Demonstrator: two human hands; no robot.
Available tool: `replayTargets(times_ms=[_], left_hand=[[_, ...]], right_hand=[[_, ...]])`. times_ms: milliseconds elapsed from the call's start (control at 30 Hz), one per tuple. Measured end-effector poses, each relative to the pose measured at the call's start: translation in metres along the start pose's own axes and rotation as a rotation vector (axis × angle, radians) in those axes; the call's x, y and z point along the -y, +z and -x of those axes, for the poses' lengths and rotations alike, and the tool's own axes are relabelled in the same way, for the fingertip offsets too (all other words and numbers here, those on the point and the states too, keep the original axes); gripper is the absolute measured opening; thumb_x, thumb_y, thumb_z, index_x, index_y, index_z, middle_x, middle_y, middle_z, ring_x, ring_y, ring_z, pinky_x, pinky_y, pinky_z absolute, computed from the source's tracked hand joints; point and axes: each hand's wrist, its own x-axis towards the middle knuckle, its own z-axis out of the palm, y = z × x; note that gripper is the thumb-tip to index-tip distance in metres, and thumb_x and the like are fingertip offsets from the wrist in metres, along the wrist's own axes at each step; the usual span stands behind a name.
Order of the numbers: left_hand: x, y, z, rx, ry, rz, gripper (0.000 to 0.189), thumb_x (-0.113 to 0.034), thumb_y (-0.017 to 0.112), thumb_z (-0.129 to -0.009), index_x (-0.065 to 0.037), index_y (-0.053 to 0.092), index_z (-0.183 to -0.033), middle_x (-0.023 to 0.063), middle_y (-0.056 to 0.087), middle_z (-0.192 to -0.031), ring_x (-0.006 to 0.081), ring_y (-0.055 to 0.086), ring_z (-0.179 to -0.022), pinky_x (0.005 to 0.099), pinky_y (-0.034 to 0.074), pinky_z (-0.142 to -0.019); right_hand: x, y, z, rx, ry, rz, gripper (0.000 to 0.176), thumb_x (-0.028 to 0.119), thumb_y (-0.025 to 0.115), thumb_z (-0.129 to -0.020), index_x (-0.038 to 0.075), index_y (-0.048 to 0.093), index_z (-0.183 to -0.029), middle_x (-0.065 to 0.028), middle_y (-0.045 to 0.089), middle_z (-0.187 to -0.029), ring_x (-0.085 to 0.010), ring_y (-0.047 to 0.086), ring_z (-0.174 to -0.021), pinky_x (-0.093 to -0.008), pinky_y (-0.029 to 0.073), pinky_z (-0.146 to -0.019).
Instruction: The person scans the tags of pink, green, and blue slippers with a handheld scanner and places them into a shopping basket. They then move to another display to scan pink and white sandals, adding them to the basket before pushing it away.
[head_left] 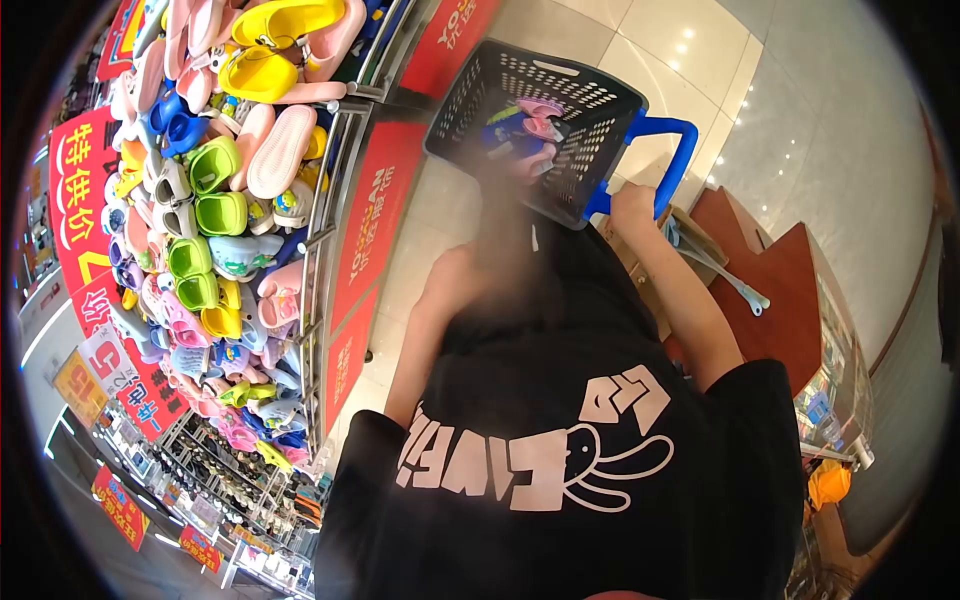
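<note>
My right hand [632, 205] is closed around the blue handle [668, 128] of a dark plastic shopping basket [590, 100] that sits low in front of me. Inside the basket lie a few small slippers [535, 118] in pink, purple and green. My left forearm [428, 320] reaches forward toward the near side of the basket. Its hand dissolves into a blurred patch there, so its fingers cannot be made out. My black T-shirt with a white print [540, 450] fills the lower part of the view.
A metal-railed display bin [322, 220] on the left is heaped with colourful slippers [215, 190] and hung with red price signs [372, 215]. Pale glossy floor tiles [800, 110] stretch ahead and right. A reddish-brown counter [770, 290] stands to my right.
</note>
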Motion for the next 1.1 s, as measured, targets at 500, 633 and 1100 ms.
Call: replayTargets(times_ms=[500,633,1100], left_hand=[[-0.026,-0.022,-0.049,0.035,0.059,-0.030,0.047,-0.025,0.068,-0.071,0.006,0.063,-0.106,0.0291,0.065,-0.102,0.0404,0.063,-0.099,0.0437,0.049,-0.086],[-0.027,-0.034,-0.043,0.049,-0.020,-0.075,0.047,-0.025,0.068,-0.071,0.005,0.064,-0.107,0.0274,0.066,-0.100,0.0396,0.064,-0.098,0.0432,0.049,-0.087],[0.007,-0.032,-0.092,0.113,0.022,-0.003,0.046,-0.022,0.068,-0.072,0.005,0.064,-0.109,0.0243,0.068,-0.100,0.0359,0.066,-0.097,0.0400,0.051,-0.085]], right_hand=[[-0.065,-0.033,-0.057,-0.113,-0.044,0.143,0.016,0.013,0.060,-0.084,0.015,0.075,-0.084,-0.0017,0.071,-0.075,-0.0202,0.069,-0.063,-0.0346,0.048,-0.060],[-0.078,-0.001,-0.052,-0.188,0.041,0.046,0.019,0.015,0.059,-0.085,0.017,0.077,-0.089,-0.0002,0.075,-0.087,-0.0178,0.072,-0.081,-0.0339,0.050,-0.066],[-0.106,-0.016,-0.053,-0.038,0.202,0.023,0.018,0.015,0.058,-0.086,0.017,0.076,-0.083,0.0001,0.073,-0.074,-0.0199,0.070,-0.064,-0.0341,0.043,-0.070]])
